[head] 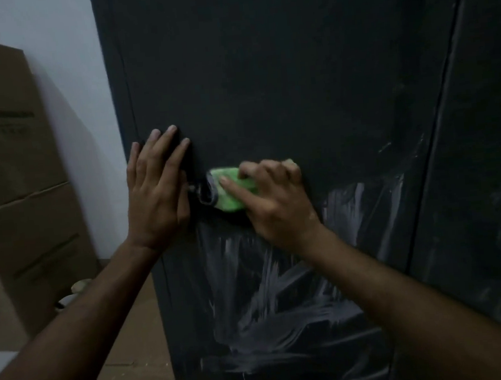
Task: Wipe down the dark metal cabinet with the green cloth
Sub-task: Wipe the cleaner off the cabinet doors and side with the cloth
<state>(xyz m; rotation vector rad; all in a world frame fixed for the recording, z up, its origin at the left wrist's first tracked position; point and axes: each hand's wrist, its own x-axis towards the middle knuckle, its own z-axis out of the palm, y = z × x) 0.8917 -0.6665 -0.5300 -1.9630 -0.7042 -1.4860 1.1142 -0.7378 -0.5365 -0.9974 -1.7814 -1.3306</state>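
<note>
The dark metal cabinet [278, 66] fills most of the head view, its door streaked with whitish smears lower down. My right hand [274, 200] grips the bunched green cloth [231, 191] and presses it against the door near a small handle or lock at the left edge. My left hand [155, 189] lies flat on the door just left of the cloth, fingers straight and pointing up. A second door panel [481, 139] stands to the right, also smeared.
Stacked cardboard boxes [15, 180] stand at the left against a pale wall [58, 55]. Flattened cardboard [129, 337] covers the floor beside the cabinet. A small pale object [80, 286] lies at the foot of the boxes.
</note>
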